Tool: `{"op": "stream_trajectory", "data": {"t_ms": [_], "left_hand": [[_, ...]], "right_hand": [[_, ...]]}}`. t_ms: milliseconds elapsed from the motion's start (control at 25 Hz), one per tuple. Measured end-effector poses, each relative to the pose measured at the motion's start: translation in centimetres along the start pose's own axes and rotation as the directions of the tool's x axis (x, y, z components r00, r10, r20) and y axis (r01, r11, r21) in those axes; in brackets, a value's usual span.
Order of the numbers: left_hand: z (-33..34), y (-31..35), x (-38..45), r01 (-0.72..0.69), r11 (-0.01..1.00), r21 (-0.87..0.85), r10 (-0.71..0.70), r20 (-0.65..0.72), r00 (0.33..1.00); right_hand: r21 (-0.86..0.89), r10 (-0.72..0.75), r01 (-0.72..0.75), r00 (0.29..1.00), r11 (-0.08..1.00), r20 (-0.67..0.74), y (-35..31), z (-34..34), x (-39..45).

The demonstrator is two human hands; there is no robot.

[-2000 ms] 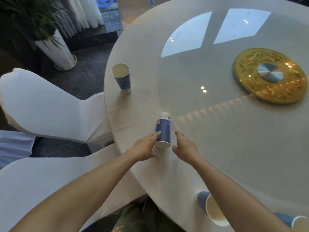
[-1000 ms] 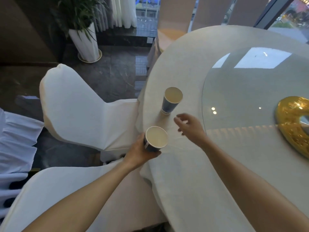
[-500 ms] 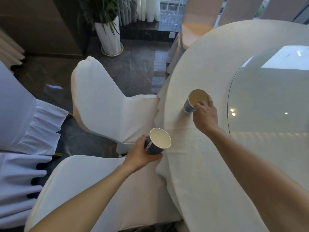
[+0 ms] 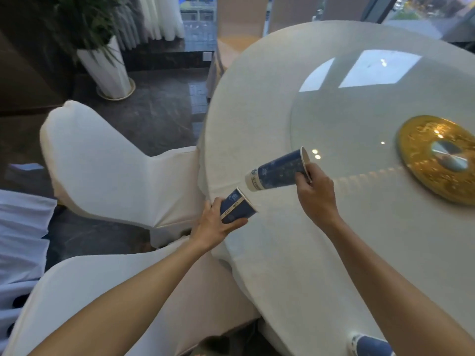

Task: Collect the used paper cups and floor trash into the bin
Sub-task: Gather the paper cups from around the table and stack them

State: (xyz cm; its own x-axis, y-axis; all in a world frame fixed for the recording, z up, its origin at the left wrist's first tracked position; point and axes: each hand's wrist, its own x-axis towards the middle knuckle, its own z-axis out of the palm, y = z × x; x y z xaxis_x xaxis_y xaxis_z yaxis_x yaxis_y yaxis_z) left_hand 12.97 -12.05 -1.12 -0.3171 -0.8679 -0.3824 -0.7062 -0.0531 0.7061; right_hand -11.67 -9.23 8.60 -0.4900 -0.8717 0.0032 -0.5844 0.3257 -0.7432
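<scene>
Across the right side, round surface (image 4: 295, 253) with white cloth, biggest thing in view; glass turntable (image 4: 359, 129) on it with gold disc (image 4: 437, 158) at centre, far right. Two white-covered chairs at the left rim: near chair (image 4: 115, 291) under the left forearm, far chair (image 4: 102, 163) behind it, pushed up against the cloth edge. Frilled white chair cover (image 4: 20, 240) at far left edge. Dark glossy floor (image 4: 154, 119) between chairs and back wall. Potted plant (image 4: 102, 60) in tall white planter, top left, well away from hands. More chair backs (image 4: 239, 19) behind the surface at top.

Left hand (image 4: 213, 224) over the rim, fingers wrapped round a blue paper cup (image 4: 237, 206), cup tilted, mouth pointing up-right. Right hand (image 4: 313, 194) above the cloth near the turntable edge, fingers pinching rim end of second blue cup (image 4: 277, 170); cup lies near horizontal in air, base pointing left toward the first cup's mouth. Cups close, small gap, not touching. Third blue cup (image 4: 370, 345) at bottom edge, partly cut off, beside right forearm; can't tell if lying or standing. Nothing between the two held cups.
</scene>
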Motion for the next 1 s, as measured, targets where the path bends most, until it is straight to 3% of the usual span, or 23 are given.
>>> {"op": "stream_trajectory", "data": {"t_ms": [240,520,720,840,1000], "left_hand": [[4.7,4.7,-1.2,-0.151,0.983,0.107,0.14,0.109,0.984],[10.0,10.2,-4.0,-0.383,0.923,-0.026,0.375,0.278,0.885],[12.1,11.8,-6.2,-0.433,0.901,-0.01,0.416,0.303,0.857],[13.2,12.0,-8.0,-0.425,0.905,0.018,0.4,0.301,0.866],[15.4,11.9,-11.6,-0.365,0.931,0.016,0.347,0.273,0.897]], "right_hand": [[-0.009,0.107,-0.107,0.986,0.994,0.131,3.8,-5.9,-6.9],[0.097,0.217,-0.23,0.968,0.968,0.124,8.1,-8.2,-13.5],[0.182,0.262,-0.3,0.942,0.936,0.208,9.8,-9.5,-17.0],[0.1,0.204,-0.233,0.95,0.967,0.238,11.0,-10.8,-18.6],[-0.043,0.103,-0.099,0.988,0.994,0.118,13.4,-14.2,-22.8]]}}
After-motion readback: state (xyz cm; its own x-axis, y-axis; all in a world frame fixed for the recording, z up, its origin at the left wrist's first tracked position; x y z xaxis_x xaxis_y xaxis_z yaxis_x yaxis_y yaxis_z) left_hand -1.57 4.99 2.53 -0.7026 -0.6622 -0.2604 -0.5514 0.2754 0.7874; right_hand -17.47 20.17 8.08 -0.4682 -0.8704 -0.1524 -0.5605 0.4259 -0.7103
